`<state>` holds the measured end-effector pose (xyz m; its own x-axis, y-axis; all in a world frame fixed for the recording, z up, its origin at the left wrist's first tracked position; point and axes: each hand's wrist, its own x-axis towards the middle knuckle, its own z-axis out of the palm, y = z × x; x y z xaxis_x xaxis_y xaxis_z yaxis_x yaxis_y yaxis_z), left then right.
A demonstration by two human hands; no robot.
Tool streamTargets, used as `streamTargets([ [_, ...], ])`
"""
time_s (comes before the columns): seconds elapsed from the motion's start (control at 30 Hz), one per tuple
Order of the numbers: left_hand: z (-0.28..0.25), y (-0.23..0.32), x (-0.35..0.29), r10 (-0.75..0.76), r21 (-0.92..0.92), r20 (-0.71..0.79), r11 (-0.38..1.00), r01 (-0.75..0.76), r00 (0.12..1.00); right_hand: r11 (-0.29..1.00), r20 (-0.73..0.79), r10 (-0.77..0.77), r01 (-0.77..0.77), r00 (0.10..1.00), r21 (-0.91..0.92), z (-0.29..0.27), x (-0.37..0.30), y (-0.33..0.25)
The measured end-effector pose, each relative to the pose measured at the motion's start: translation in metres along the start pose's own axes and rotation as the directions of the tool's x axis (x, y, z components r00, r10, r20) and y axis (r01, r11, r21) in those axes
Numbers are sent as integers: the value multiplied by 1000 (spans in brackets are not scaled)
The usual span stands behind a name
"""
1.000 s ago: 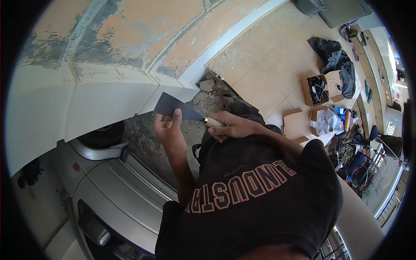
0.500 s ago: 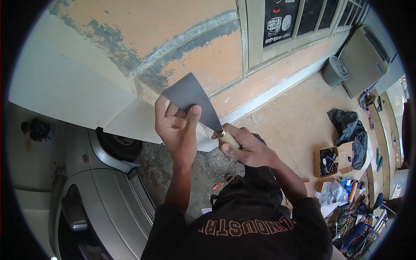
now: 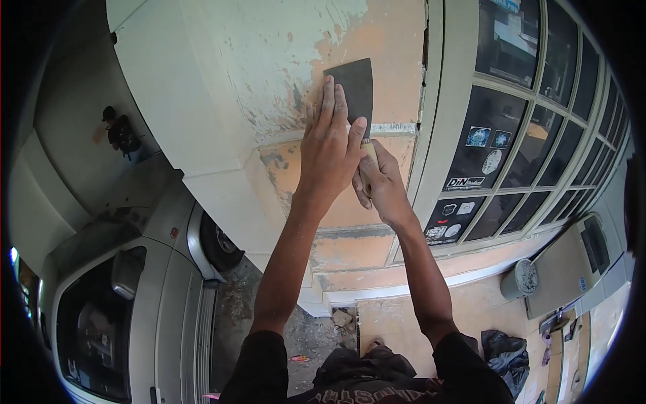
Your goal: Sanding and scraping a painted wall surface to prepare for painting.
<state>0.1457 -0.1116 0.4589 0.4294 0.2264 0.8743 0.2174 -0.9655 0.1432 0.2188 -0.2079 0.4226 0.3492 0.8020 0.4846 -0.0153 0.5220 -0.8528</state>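
A wide metal scraper (image 3: 352, 91) with a dark blade lies flat against the wall (image 3: 282, 60), where pale green paint has flaked off to bare orange plaster. My right hand (image 3: 380, 182) is shut on its light wooden handle, just under the blade. My left hand (image 3: 328, 151) is spread, its fingers pressing on the lower left part of the blade. Both arms reach up from the lower edge of the view.
A silver car (image 3: 128, 283) stands below to the left, close to the wall. A multi-pane window (image 3: 531, 128) with stickers fills the right. On the floor at lower right are a grey bucket (image 3: 519, 279), a grey box (image 3: 572, 269) and dark cloth (image 3: 501, 350).
The view has swung up from the floor to the wall. Both hands have carried the scraper upward and set its blade flat on the peeling paint.
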Motion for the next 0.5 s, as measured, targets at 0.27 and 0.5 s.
streamTargets([
  [0.27,6,-3,4,-17,3,-20,1000,17,1000,985,34,168,-167,985,-30,-3,7,4],
  [0.5,9,-2,4,-26,57,40,998,24,999,987,-1,66,-65,998,144,5,9,29],
])
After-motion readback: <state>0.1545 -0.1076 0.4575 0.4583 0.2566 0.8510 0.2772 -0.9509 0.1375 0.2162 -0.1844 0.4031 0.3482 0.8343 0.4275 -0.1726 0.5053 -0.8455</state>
